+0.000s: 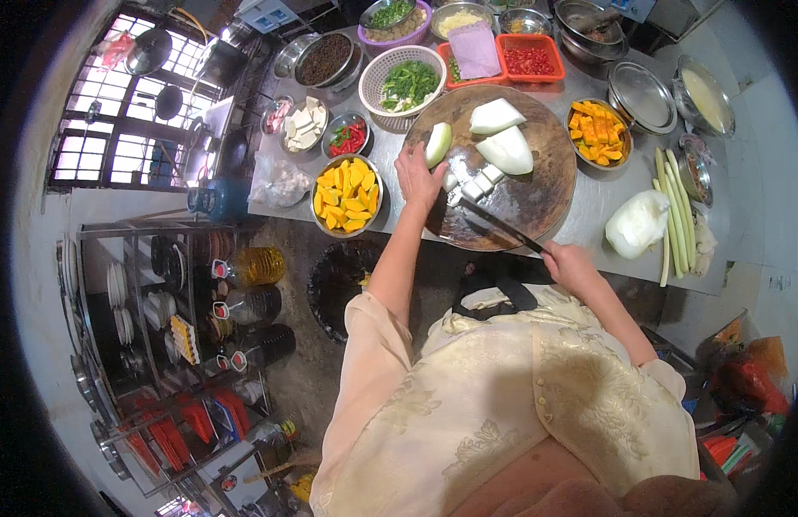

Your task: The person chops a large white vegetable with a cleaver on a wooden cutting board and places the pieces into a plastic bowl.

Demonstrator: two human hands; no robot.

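Note:
My right hand is closed around the handle of a kitchen knife, whose blade reaches over a round wooden chopping board. Beside the blade's far end lie several cut white cubes. At the board's left, my left hand rests with its fingers against a pale green-edged melon wedge; whether it grips the wedge is hard to tell. Two larger peeled white melon pieces, one behind the other, sit toward the back of the board.
Bowls of yellow pieces and orange pieces flank the board on the metal table. A big white melon chunk and green stalks lie at right. Behind stand a colander of greens and a red basket.

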